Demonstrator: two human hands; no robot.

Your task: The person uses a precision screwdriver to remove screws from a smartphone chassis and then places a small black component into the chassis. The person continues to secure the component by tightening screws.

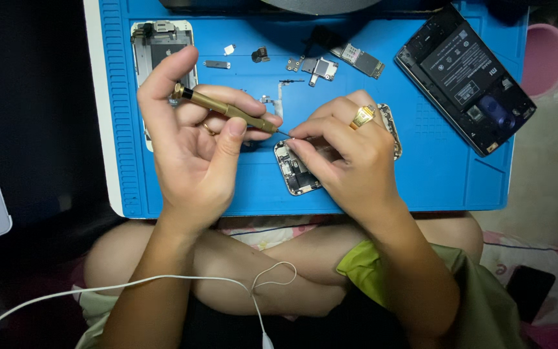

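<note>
The left hand [192, 139] is closed around one slim brass-coloured precision screwdriver [227, 108], thumb and fingers clamped on its barrel, the index finger capping the rear end; the dark tip points toward 3 o'clock. The right hand [350, 155] has its thumb and index fingertip pinched together at that tip, and whether a part sits between them cannot be told, as it would be too small to see. One gold ring [362, 117] sits on a finger of the right hand. Directly beneath the right hand lies one opened silver smartphone chassis [298, 171] with its internal boards exposed, partly covered by the fingers. All work rests on one blue ribbed silicone repair mat [440, 174]. At 10 o'clock from the hands lies a second phone part, one white-framed display assembly with a metal back plate [159, 42], partly hidden by the left index finger. At 2 o'clock lies a third unit, one black smartphone with its rear cover off and battery showing [463, 77]. Between these, at 12 o'clock, are several loose parts: one small circuit board [360, 59], one metal bracket cluster [318, 66], one grey shield strip [217, 64] and two small pieces [261, 55]. One white cable [163, 279] crosses the person's folded legs at 6 o'clock.
</note>
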